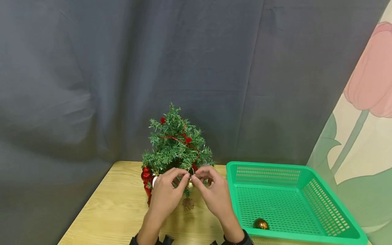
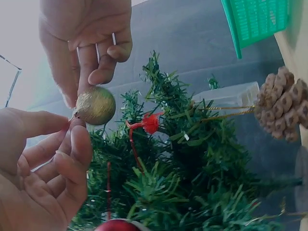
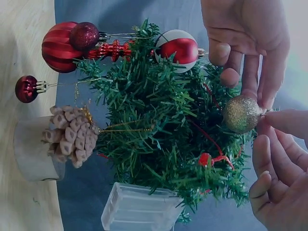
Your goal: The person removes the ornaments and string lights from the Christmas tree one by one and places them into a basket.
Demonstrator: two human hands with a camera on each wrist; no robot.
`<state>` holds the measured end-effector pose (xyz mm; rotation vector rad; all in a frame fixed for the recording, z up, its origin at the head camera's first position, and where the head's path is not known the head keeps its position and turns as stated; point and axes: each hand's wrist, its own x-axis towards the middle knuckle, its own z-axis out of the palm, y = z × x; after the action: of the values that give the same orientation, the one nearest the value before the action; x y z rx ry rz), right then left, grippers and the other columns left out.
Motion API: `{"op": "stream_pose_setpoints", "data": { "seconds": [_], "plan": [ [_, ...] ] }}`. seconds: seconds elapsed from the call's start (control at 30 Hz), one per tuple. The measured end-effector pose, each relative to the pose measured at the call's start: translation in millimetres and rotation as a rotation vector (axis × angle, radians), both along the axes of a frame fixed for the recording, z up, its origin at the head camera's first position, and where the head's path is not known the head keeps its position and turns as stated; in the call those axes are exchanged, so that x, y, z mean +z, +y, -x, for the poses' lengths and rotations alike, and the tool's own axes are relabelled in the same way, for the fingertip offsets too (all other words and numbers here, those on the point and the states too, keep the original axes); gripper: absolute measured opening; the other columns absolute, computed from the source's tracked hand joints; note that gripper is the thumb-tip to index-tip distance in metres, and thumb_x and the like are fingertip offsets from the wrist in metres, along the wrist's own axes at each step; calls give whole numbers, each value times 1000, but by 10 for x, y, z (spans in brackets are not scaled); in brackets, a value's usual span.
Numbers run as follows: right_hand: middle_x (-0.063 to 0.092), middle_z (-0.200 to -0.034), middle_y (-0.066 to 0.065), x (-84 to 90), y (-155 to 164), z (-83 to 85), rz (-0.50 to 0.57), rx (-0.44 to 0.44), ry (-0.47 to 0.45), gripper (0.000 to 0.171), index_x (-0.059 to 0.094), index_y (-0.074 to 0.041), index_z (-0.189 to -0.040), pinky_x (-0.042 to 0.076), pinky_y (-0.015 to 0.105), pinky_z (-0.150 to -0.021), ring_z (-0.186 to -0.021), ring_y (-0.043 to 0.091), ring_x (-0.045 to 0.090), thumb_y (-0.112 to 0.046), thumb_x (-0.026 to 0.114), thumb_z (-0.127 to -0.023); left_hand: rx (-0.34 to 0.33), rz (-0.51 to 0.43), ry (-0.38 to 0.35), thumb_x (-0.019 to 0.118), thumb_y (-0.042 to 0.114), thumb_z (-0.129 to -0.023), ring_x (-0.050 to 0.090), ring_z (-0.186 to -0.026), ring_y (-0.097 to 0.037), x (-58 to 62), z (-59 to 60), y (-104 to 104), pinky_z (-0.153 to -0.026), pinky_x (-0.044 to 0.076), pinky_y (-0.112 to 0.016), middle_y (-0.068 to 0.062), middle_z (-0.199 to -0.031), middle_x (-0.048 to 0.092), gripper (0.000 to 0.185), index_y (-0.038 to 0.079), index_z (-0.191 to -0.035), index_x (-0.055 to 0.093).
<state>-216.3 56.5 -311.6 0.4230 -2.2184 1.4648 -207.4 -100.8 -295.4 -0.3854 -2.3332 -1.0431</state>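
Left hand (image 1: 166,197) and right hand (image 1: 214,195) meeting at the front lower edge of the small tree (image 1: 175,144), fingertips almost touching each other. Between them, a gold glitter ball (image 2: 95,105), right at the fingertips of both hands and just in front of the green needles. In the left wrist view, left thumb and forefinger pinched together at the ball's cap, the other fingers loosely curled beneath. In the right wrist view, right fingers (image 3: 276,144) half bent, the tips closing at the same cap end of the ball; whether a loop or string is caught there, too fine to make out. Ball itself gripped by neither palm, hanging free below the fingertips.

Just below the hands, a brown pinecone (image 1: 188,203) dangling on a gold thread from a low branch. On the left side of the tree, red baubles (image 1: 146,174) in a cluster, with a red-and-white ball (image 3: 178,49) beside them. Red ribbon (image 1: 180,137) winding across the branches. Tree standing on a wooden table (image 1: 116,211).

To the right, well apart from the hands, a green basket (image 1: 321,190) with one shiny gold ball (image 1: 260,224) in its near corner. Both wrists cut off at the bottom edge of the head view; tree base hidden behind the hands.
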Motion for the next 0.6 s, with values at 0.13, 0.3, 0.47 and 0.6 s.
{"op": "stream_pose_setpoints", "data": {
  "seconds": [0.13,0.3,0.47,0.6],
  "plan": [
    [69,-88,-11,-71,28,-17,13,28,-53,14,68,-22,-101,46,25,-67,-76,2,61,-26,75,-89,41,99,27,72,18,-92,53,-57,3,2,-57,62,-59,47,-22,8,-73,70,3,20,-91,75],
    [70,-86,-11,-205,36,-95,-5,61,-110,13,66,-24,-100,47,24,-65,-75,0,59,-20,74,-90,29,188,31,72,20,-91,46,-51,5,-27,-117,116,-48,35,-14,7,-73,72,4,19,-89,75],
    [69,-82,-12,-234,115,-84,12,63,-86,12,67,-21,-99,45,23,-62,-72,0,58,-20,75,-89,-2,177,14,74,23,-90,43,-54,6,-36,-128,128,-51,37,-14,10,-78,68,5,20,-86,75],
    [67,-82,-16,-186,192,-50,-29,69,-68,13,68,-24,-99,46,25,-63,-72,0,58,-24,75,-89,-43,130,-18,74,21,-90,47,-59,6,-17,-109,130,-55,42,-15,12,-78,63,2,19,-88,74]
  ]
}}
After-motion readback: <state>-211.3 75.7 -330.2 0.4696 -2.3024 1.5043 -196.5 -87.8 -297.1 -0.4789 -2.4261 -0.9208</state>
